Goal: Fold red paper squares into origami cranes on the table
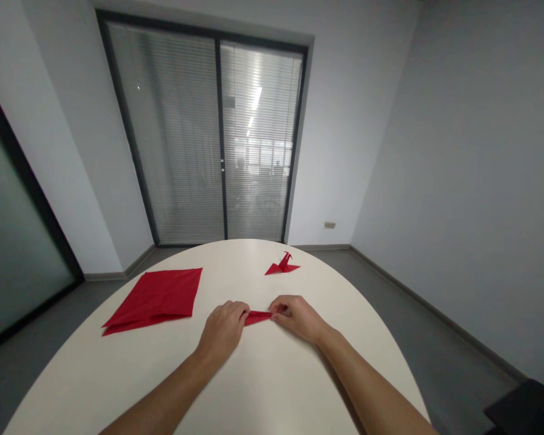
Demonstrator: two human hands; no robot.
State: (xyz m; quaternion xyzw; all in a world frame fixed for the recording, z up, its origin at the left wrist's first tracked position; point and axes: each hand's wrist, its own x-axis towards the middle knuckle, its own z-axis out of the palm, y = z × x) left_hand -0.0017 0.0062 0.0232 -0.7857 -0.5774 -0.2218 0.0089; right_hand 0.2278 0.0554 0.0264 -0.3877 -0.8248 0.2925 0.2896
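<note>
Taking the folded red paper strip [258, 318] as the clock's centre, with twelve pointing away from the person, the left hand [224, 329] sits at nine o'clock and the right hand [299, 317] at three. The strip lies between them, low over the middle of the round, cream-white tabletop [263, 386]; whether it touches the surface cannot be told. The left hand's fingers are curled together over the strip's left end, with the thumb close against it. The right hand pinches the opposite end between thumb and fingertips, its other fingers bent. Only a short, narrow length of red shows in the gap, running nearly level from hand to hand.

At one o'clock, near the far edge, stands a small red origami crane [284, 264], its wings spread to both sides. Toward ten o'clock lies a much larger folded red sheet [163, 293], its near edge parted into layers, well apart from the left hand.

Beyond the tabletop, from eleven to twelve, are dark-framed glass panels with horizontal blinds [185, 139]. A small wall plate [329, 225] is low at one o'clock, and a black object [526, 408], partly cut off, is at four.
</note>
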